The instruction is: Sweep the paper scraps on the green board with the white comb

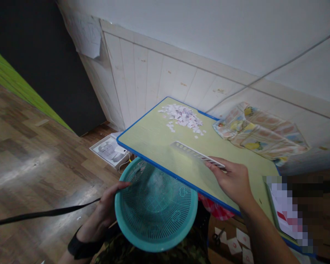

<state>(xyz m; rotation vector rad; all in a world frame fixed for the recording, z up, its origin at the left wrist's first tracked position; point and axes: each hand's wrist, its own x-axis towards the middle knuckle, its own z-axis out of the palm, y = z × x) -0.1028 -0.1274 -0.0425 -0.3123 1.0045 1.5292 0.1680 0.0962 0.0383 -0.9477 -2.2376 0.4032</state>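
Observation:
My left hand (pixel 111 200) grips the left rim of a turquoise plastic basket (pixel 178 234), thumb over the edge. The basket sits at my lap under the near edge of a low table, with something pale and see-through inside that I cannot make out. My right hand (pixel 235 178) is closed around the right end of a flat white strip with slots along its top (pixel 192 153). Its lower edge appears to rest on the yellow-green tabletop (pixel 145 135). Beyond the strip lies a pile of small white paper pieces (pixel 183 116), a few scattered around it.
A patterned cloth (pixel 258 130) lies at the table's back right, against the wall. A partly blurred screen or tray (pixel 283 212) is at the right end. Scissors (pixel 217 237) and white cards (pixel 234 245) lie below. A white box (pixel 110 150) stands on the floor.

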